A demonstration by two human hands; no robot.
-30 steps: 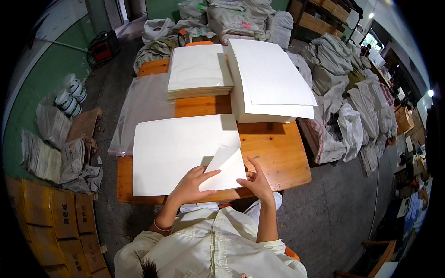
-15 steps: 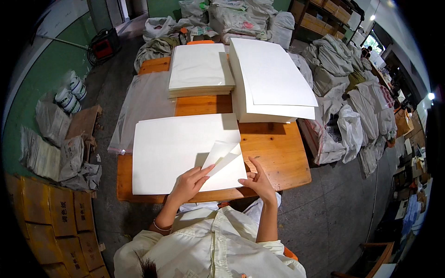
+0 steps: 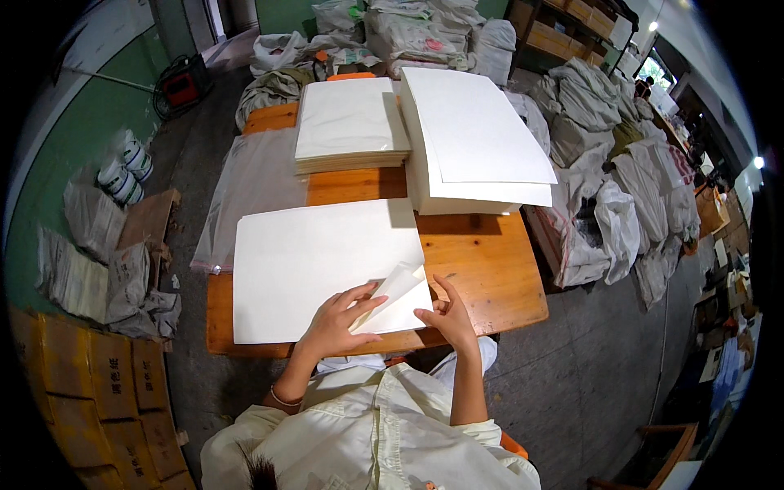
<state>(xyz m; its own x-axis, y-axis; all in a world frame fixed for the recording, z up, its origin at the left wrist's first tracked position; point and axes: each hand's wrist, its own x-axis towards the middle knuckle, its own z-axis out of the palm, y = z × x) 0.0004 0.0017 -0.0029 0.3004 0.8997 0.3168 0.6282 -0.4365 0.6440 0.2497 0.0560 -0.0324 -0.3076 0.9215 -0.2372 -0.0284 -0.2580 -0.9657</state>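
Lower now lay the lifted corner (image 3: 398, 287), left hand (image 3: 335, 320) spread on it, right hand (image 3: 447, 317) pinching the sheet (image 3: 314, 265) edge; stacks (image 3: 469, 143) beyond untouched.

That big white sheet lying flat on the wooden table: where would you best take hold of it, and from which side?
Take the large white sheet at its near right corner, coming from the person's side of the table. That corner is already curled up off the flat sheet, so fingers can pinch it; the other edges lie flat on the wood. The left hand rests there and the right hand is beside it.
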